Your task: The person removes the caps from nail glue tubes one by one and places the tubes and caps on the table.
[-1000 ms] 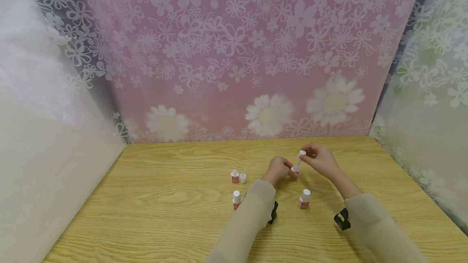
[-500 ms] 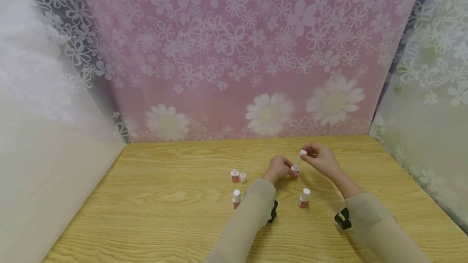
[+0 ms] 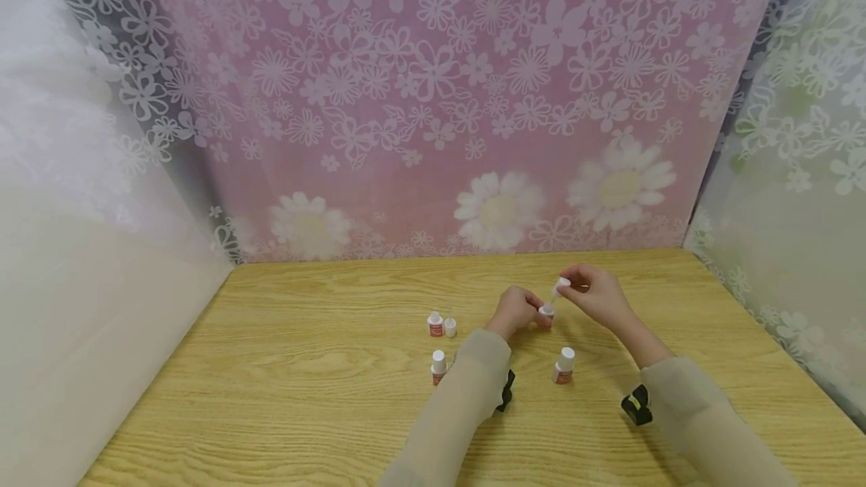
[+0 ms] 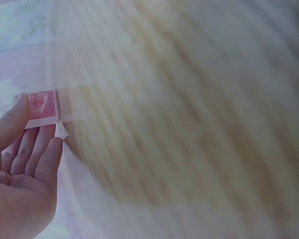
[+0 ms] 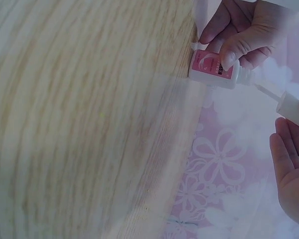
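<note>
My left hand (image 3: 516,313) holds a small white glue-type bottle (image 5: 209,69) with a pink label, thumb on the label and fingers behind it, low over the table's far right part. Its narrow neck is uncapped. In my right hand (image 3: 597,297) a white brush cap (image 5: 292,110) is pinched between thumb and fingers, just above and to the right of that bottle. A thin brush stem (image 5: 268,92) slants from the cap toward the neck, its tip close to the opening. The left wrist view shows the bottle's pink label (image 4: 44,107) beside the thumb.
An uncapped bottle (image 3: 436,327) stands at centre with its cap (image 3: 450,328) beside it. One capped bottle (image 3: 439,367) is partly behind my left sleeve; another capped bottle (image 3: 564,367) stands between the forearms. Flowered curtains (image 3: 433,96) border the wood-grain table (image 3: 304,397).
The brush cap in my right hand has shifted very slightly to the right and leans a little more. My left hand and the bottle stay nearly still.
</note>
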The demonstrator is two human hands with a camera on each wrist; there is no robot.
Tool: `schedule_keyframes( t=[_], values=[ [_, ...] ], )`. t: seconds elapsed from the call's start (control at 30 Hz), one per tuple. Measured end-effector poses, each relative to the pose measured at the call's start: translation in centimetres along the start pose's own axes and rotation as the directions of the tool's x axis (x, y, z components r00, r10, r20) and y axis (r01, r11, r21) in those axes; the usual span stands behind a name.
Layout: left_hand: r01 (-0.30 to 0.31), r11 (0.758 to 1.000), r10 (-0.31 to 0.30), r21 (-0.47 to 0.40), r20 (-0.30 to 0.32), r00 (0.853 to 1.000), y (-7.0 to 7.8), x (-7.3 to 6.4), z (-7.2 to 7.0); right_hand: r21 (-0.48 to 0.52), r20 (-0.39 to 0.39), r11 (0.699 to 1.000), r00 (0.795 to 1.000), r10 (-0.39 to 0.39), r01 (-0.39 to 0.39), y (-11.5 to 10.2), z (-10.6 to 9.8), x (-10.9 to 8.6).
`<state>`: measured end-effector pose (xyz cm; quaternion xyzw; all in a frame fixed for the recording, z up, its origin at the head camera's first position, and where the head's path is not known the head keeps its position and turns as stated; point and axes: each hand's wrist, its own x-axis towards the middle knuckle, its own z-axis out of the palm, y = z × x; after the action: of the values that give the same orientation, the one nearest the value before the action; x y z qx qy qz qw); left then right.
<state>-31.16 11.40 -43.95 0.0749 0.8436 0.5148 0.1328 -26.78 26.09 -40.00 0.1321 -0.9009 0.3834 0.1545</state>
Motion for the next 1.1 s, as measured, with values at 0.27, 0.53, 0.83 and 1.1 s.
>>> schedule_keyframes(
  t=[0.27, 0.53, 0.83, 1.1],
  values=[
    [0.0, 1.0, 0.0, 0.0, 0.004, 1.0, 0.09, -0.16, -0.12, 0.0, -0.005, 1.0, 1.0, 0.015, -0.015, 0.02, 0.0, -0.1],
    [-0.011, 1.0, 0.011, 0.006, 0.007, 1.0, -0.01, -0.01, -0.14, -0.004, -0.019, 1.0, 1.0, 0.005, -0.005, 0.22, 0.06, -0.13],
    [-0.028, 1.0, 0.028, 0.012, 0.017, 0.999, -0.14, -0.3, -0.13, -0.02, -0.022, 0.999, 0.999, 0.024, -0.025, 0.47, 0.16, -0.26],
    [-0.033, 0.999, 0.033, 0.008, 0.014, 0.999, -0.21, -0.16, -0.22, -0.018, -0.012, 0.999, 0.999, 0.045, -0.045, 0.38, -0.07, -0.24]
  ],
)
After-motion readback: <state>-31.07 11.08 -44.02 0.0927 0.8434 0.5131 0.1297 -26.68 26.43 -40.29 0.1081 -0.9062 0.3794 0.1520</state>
